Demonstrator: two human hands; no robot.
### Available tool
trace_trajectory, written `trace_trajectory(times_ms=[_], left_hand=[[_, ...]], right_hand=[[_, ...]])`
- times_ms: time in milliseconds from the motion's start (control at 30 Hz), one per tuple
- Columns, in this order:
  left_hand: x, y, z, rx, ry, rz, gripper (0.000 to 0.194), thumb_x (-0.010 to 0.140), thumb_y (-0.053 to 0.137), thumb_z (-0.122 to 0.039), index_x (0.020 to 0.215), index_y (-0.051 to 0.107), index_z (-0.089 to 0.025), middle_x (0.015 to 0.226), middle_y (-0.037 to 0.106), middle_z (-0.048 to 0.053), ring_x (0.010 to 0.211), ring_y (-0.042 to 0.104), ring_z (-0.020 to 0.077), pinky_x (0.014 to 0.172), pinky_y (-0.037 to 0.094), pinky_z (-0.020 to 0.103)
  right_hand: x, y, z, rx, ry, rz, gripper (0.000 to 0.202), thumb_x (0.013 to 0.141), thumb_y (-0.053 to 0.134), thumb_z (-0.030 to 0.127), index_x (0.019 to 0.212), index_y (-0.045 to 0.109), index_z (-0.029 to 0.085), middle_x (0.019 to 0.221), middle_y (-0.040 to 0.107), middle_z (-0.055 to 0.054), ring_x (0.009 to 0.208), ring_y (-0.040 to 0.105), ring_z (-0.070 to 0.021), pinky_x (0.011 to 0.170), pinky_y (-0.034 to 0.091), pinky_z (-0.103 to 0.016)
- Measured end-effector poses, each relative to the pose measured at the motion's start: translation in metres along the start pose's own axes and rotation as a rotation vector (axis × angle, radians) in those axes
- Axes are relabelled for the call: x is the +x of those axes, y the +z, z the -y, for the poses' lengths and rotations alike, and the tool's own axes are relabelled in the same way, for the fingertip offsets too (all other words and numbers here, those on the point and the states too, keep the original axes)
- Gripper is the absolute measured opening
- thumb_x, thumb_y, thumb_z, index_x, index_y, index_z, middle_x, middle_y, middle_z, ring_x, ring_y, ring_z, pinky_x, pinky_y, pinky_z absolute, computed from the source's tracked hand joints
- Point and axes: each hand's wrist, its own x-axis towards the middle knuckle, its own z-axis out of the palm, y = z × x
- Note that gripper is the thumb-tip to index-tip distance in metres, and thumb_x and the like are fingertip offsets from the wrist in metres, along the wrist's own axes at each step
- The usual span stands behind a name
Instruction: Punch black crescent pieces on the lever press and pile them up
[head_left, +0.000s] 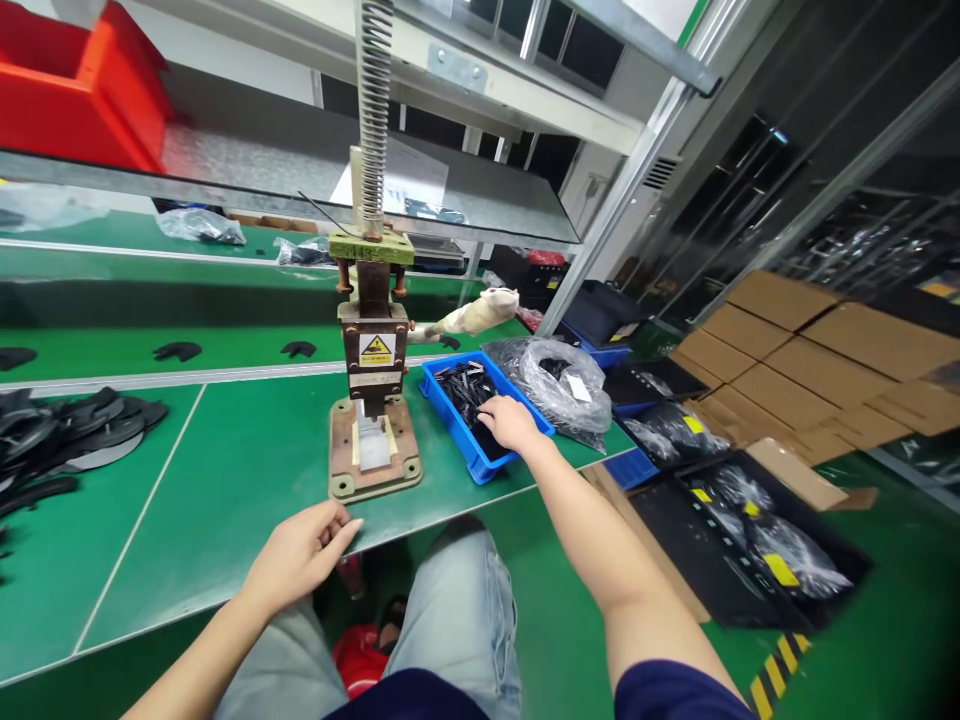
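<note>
I sit facing the hand press (373, 370), which stands at twelve o'clock on the green bench (225, 470), close enough that its base plate is within an easy reach of both arms. My right hand (508, 420) stretches out toward two o'clock and lies over the blue bin (480, 415), palm down, fingers (491, 408) curled into the heap of small black parts (461, 385) inside; I cannot tell whether they have closed on a piece, since the hand covers whatever is under it. The bin sits just beside the press base on its right, so the parts lie on the side of the hand that goes into them. My left hand (300, 550) rests at the near edge of the bench at about seven o'clock from the press, fingers loosely together and pointing toward the base, holding nothing that I can see; it lies near the white nest on the base plate. The padded press lever (472, 315) juts out to the right above the bin, at about one o'clock. A clear bag of more black parts (562, 385) lies touching the bin on its far right side. Flat black pieces (60, 430) are stacked at nine o'clock, well apart from the press, and cardboard boxes (810, 360) stand on the floor at three o'clock.
</note>
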Motion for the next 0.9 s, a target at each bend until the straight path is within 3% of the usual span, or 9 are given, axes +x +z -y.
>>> trace_trajectory(times_ms=[133, 233, 367, 500, 633, 900], left_hand=[[0.000, -0.002, -0.005, -0.090, -0.025, -0.026, 0.035, 0.103, 0.059, -0.055, 0.087, 0.066, -0.025, 0.073, 0.068, -0.003, 0.066, 0.064, 0.0165, 0.066, 0.052, 0.028], [0.001, -0.009, -0.026, -0.189, -0.018, -0.099, 0.031, 0.104, 0.060, -0.052, 0.092, 0.068, -0.024, 0.075, 0.068, -0.002, 0.066, 0.064, 0.0162, 0.064, 0.052, 0.027], [0.006, -0.022, -0.070, -0.223, 0.136, -0.250, 0.020, 0.102, 0.068, -0.040, 0.112, 0.070, -0.023, 0.092, 0.071, 0.001, 0.077, 0.066, 0.0164, 0.075, 0.057, 0.029], [0.010, -0.032, -0.096, -0.191, 0.310, -0.260, 0.033, 0.101, 0.071, -0.030, 0.133, 0.067, -0.025, 0.098, 0.069, 0.003, 0.079, 0.065, 0.0162, 0.075, 0.057, 0.030], [0.005, -0.034, -0.097, -0.153, 0.389, -0.234, 0.033, 0.102, 0.069, -0.023, 0.135, 0.069, -0.025, 0.100, 0.071, 0.006, 0.088, 0.067, 0.0180, 0.080, 0.058, 0.032], [-0.006, -0.032, -0.089, -0.166, 0.363, -0.245, 0.024, 0.102, 0.068, -0.019, 0.124, 0.074, -0.024, 0.104, 0.074, 0.008, 0.093, 0.070, 0.0185, 0.081, 0.060, 0.031]], right_hand=[[-0.025, -0.010, 0.011, 0.084, -0.025, -0.153, 0.037, 0.108, 0.050, 0.036, 0.132, 0.075, 0.023, 0.127, 0.078, -0.010, 0.122, 0.070, -0.0241, 0.111, 0.054, -0.039], [-0.052, -0.012, 0.035, 0.165, -0.137, -0.236, 0.039, 0.109, 0.050, 0.039, 0.137, 0.072, 0.023, 0.125, 0.077, -0.009, 0.119, 0.070, -0.0213, 0.110, 0.056, -0.038], [-0.087, -0.003, 0.082, 0.384, -0.485, -0.391, 0.033, 0.108, 0.055, 0.036, 0.131, 0.073, 0.023, 0.111, 0.079, -0.009, 0.102, 0.071, -0.0205, 0.096, 0.060, -0.039], [-0.108, 0.008, 0.119, 0.448, -0.627, -0.336, 0.030, 0.107, 0.057, 0.034, 0.131, 0.071, 0.023, 0.108, 0.080, -0.008, 0.096, 0.070, -0.0204, 0.087, 0.058, -0.039], [-0.114, 0.016, 0.136, 0.459, -0.661, -0.263, 0.030, 0.107, 0.056, 0.033, 0.131, 0.071, 0.022, 0.108, 0.080, -0.008, 0.095, 0.070, -0.0201, 0.085, 0.057, -0.038], [-0.113, 0.022, 0.143, 0.482, -0.680, -0.268, 0.027, 0.107, 0.059, 0.034, 0.126, 0.073, 0.022, 0.108, 0.082, -0.007, 0.092, 0.072, -0.0184, 0.083, 0.055, -0.036]])
